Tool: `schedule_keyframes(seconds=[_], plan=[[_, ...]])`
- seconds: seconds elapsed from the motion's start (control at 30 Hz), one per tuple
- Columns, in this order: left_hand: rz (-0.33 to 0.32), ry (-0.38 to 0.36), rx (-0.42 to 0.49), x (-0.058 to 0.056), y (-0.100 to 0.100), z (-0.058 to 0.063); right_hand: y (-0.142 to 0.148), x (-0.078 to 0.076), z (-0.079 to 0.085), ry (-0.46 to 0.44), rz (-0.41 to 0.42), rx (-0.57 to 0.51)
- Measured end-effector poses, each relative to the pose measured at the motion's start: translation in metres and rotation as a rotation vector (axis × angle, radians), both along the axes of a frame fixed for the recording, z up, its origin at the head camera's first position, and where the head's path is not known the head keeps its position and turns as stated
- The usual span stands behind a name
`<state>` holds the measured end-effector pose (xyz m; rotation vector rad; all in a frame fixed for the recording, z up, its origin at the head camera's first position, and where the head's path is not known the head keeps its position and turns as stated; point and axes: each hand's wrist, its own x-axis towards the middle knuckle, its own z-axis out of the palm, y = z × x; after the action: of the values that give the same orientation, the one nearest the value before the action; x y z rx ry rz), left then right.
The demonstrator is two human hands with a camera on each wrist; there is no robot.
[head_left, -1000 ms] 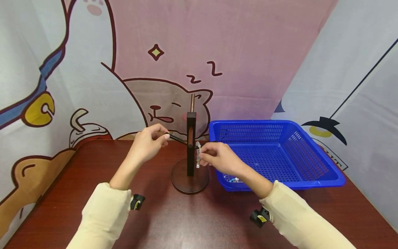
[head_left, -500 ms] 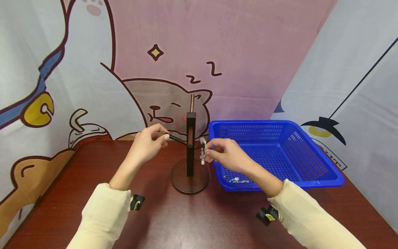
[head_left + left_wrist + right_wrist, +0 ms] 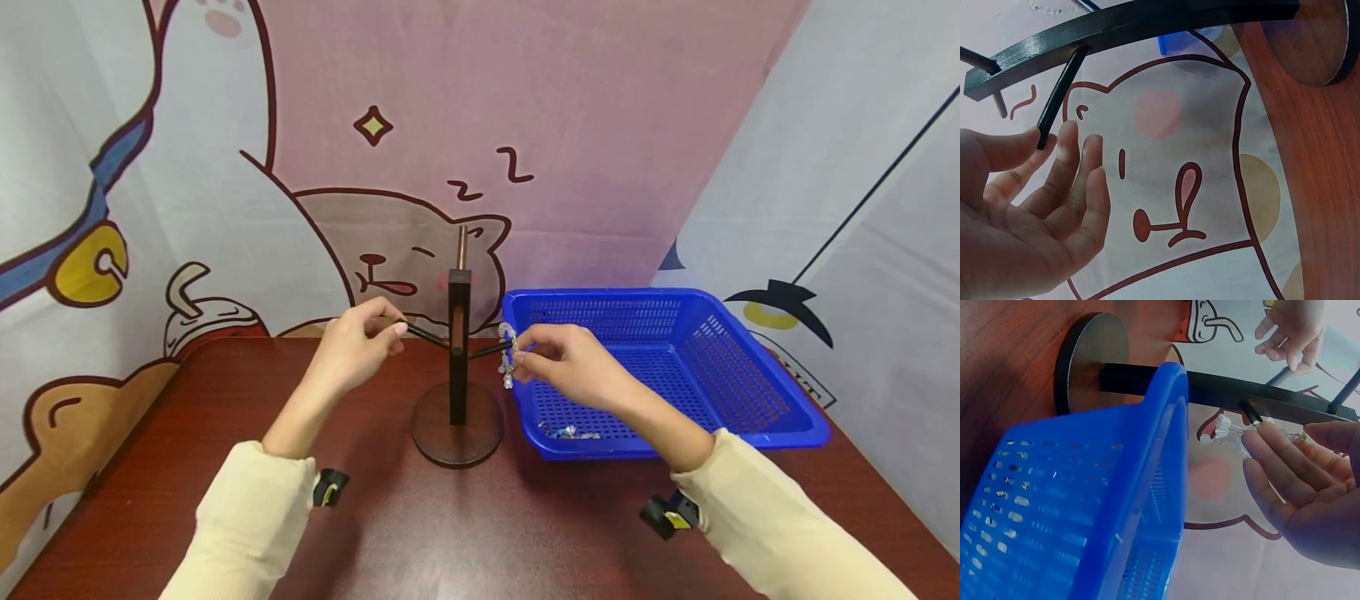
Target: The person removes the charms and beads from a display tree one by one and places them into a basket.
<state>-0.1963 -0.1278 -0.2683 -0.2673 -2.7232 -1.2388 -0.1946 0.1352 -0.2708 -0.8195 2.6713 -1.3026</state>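
My left hand point(image 3: 360, 343) pinches the tip of the left peg point(image 3: 426, 333) of a dark wooden display stand point(image 3: 458, 375); the left wrist view shows thumb and forefinger on that peg point(image 3: 1060, 97). My right hand point(image 3: 573, 360) holds a clear beaded bracelet point(image 3: 507, 368) between thumb and fingers at the outer end of the right peg point(image 3: 489, 349). In the right wrist view, pale beads and a flower-like charm point(image 3: 1223, 427) hang by the peg and the fingertips. Whether the peg's tip is still inside the bracelet's loop, I cannot tell.
Right of the stand sits a blue plastic basket point(image 3: 667, 294), its near left corner holding small shiny jewellery pieces point(image 3: 570, 433). The stand's round base point(image 3: 457, 450) rests on the reddish-brown table point(image 3: 450, 533). A printed cloth point(image 3: 600, 125) hangs behind.
My right hand has moved right and slightly up with the bracelet, away from the stand's post, uncovering more of the right peg. The left hand stays on its peg.
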Motion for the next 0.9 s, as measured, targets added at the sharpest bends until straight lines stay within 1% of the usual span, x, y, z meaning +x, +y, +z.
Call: schedule_keyframes(seconds=[0.23,0.37,0.6,0.9], plan=[[-0.001,-0.007,-0.004,0.0,0.0,0.0,0.007,0.0,0.003,0.011,0.002,-0.008],[0.001,-0.011,-0.006,0.0,0.0,0.0,0.011,0.002,0.007,0.032,0.0,0.01],[0.0,-0.004,-0.007,0.0,0.0,0.0,0.02,0.005,0.011,0.031,0.003,0.018],[-0.001,0.001,-0.008,0.0,0.0,0.0,0.034,0.01,0.015,0.06,-0.01,0.05]])
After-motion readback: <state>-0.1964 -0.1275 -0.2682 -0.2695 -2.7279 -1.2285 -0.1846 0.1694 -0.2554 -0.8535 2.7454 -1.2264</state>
